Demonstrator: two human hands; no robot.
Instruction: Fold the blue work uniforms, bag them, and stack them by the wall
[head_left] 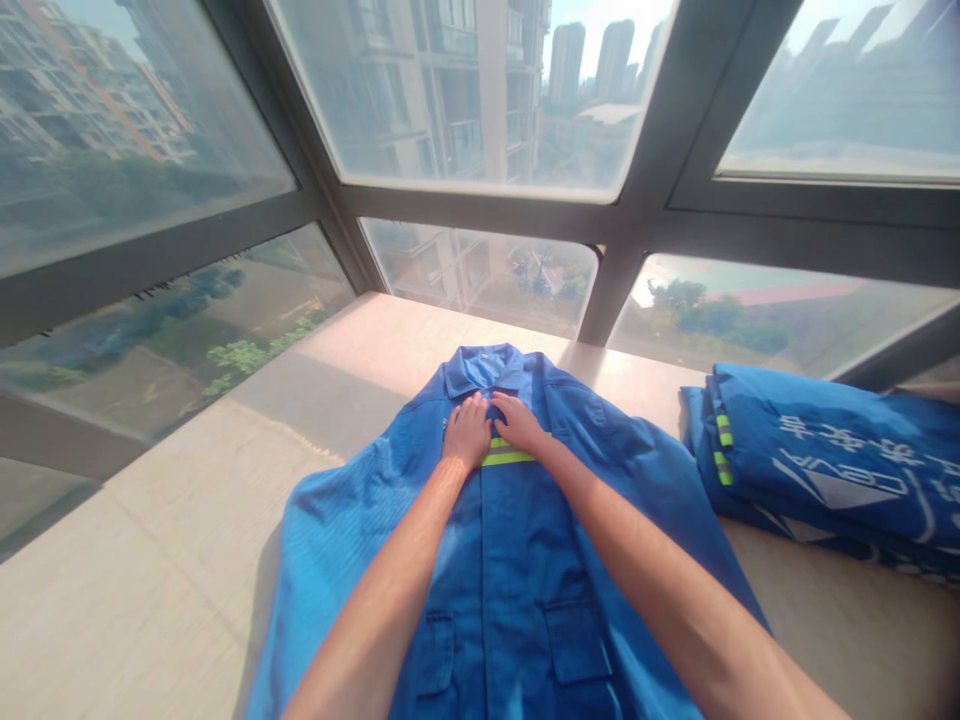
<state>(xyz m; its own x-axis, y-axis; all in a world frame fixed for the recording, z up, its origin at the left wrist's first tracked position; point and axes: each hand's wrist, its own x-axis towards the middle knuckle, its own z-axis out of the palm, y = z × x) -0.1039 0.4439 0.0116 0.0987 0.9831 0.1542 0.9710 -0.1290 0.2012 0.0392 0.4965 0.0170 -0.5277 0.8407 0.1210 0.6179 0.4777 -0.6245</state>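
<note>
A blue work jacket lies spread front side up on the pale ledge, its collar pointing at the windows. Just below the collar, my left hand rests on the chest with its fingers stretched out and lying flat. Close beside it, my right hand touches the upper front near the button placket, fingers extended and slightly bent. Part of a yellow-green reflective strip shows between and under the hands. Both sleeves hang out to the sides, and the lower hem runs out of view.
A stack of folded blue garments with white lettering and reflective strips sits on the right of the ledge. Window panes in grey frames rise along the back and left edges. Sunlight and shadow cross the ledge.
</note>
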